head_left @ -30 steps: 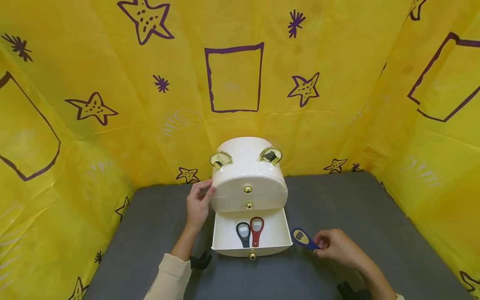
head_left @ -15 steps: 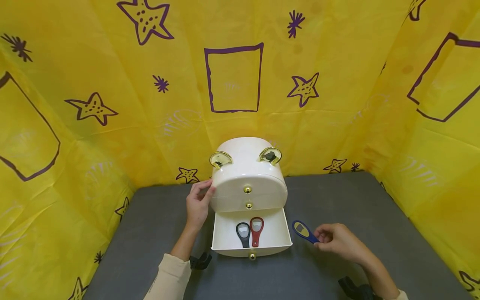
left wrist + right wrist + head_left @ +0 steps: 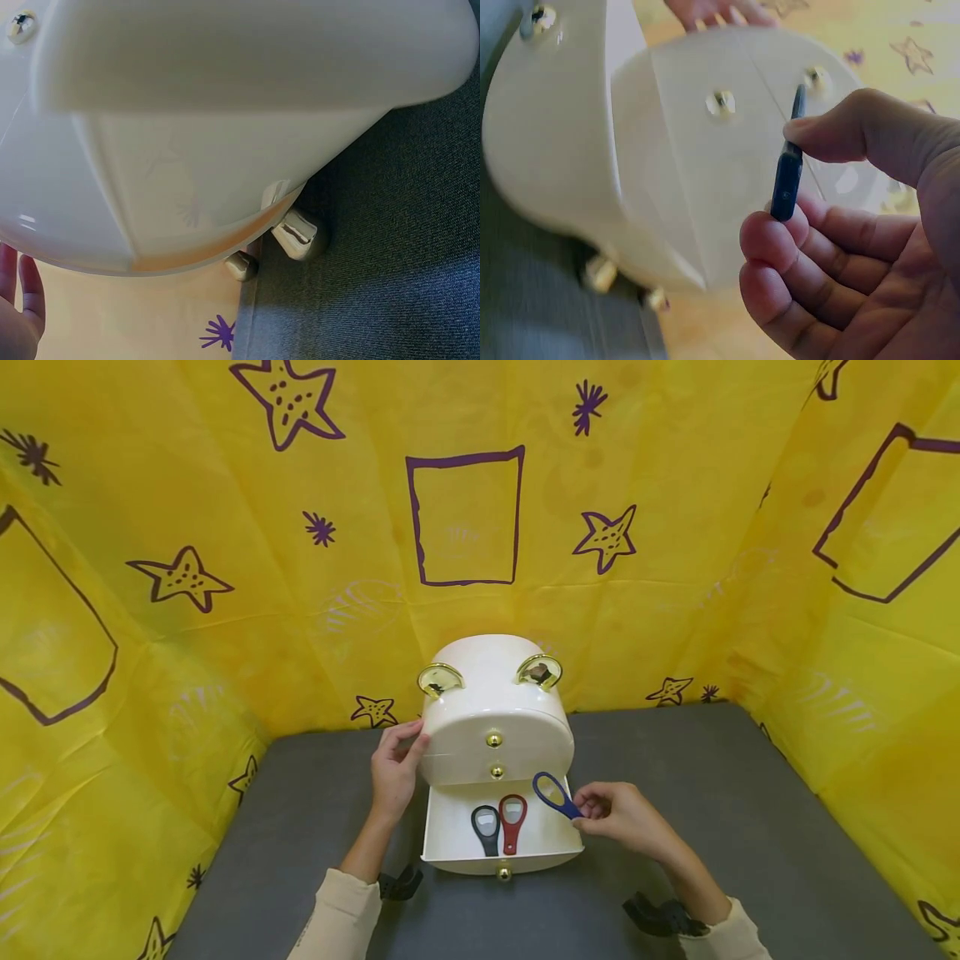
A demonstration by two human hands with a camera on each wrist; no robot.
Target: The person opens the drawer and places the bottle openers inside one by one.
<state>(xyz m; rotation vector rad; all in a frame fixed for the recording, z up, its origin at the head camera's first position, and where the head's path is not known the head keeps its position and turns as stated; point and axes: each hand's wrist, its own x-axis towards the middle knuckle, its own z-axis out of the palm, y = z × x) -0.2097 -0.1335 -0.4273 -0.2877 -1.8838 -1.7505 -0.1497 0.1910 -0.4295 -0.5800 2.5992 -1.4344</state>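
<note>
A blue bottle opener (image 3: 553, 795) with an oval head is pinched by its handle end in my right hand (image 3: 618, 814). Its head overlaps the right side of the pulled-out bottom drawer (image 3: 450, 839) in the head view. In the right wrist view the opener (image 3: 787, 176) is seen edge-on between thumb and fingertips. Inside the drawer lie a black bottle opener (image 3: 486, 828) and a red bottle opener (image 3: 512, 822), side by side. My left hand (image 3: 393, 777) touches the left side of the white drawer box (image 3: 495, 693) with fairly straight fingers.
Gold-rimmed ear shapes (image 3: 440, 678) top the box, and gold knobs (image 3: 494, 739) mark its drawers. Short gold feet (image 3: 296, 234) lift it off the dark grey table (image 3: 315, 827). Yellow patterned cloth (image 3: 480, 610) surrounds the table at the back and sides.
My right hand has carried the blue bottle opener left and slightly away from me, from beside the drawer to over its right edge. The left hand stays on the box.
</note>
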